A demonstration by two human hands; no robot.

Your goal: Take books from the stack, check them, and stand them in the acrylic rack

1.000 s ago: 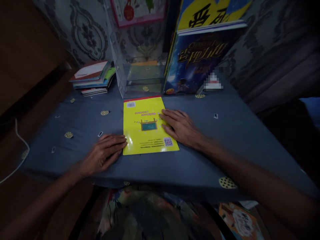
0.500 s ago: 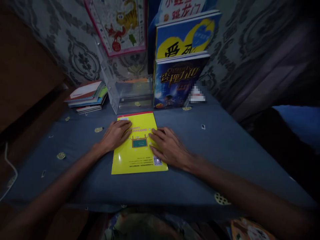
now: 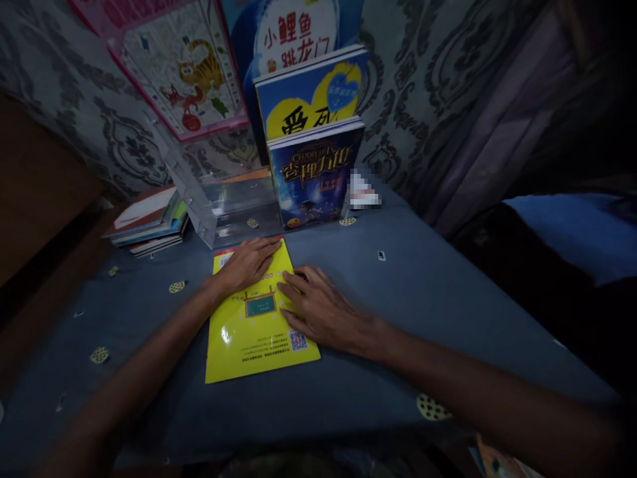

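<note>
Books in a low stack [image 3: 146, 222] lie at the far left of the blue patterned tablecloth [image 3: 448, 299], close to the wall. Just to their right stands a clear plastic holder [image 3: 223, 202], its open tray facing the person, with a pink-framed animal poster [image 3: 184, 66] leaning behind it. In front of the holder, flat on the cloth with its back cover up, lies the yellow booklet [image 3: 253, 332]; its far edge comes close to the tray's front lip.

The left hand [image 3: 249, 264] lies palm down across the far end of the booklet, fingers stretched out and close together, grasping nothing. The right hand [image 3: 318, 312] rests beside it on the booklet's right edge, palm down, fingers spread loosely, the tips touching the yellow cover near the small green blackboard picture, the heel of the hand on the cloth. The two hands are near one another but apart.

Further right and behind, a dark blue book [image 3: 313, 176] stands upright against the holder, and a blue and yellow book [image 3: 308, 93] rises behind it. A small blurred object [image 3: 363, 192] sits right of the dark book. Right of that the cloth runs on toward dim drapery.
</note>
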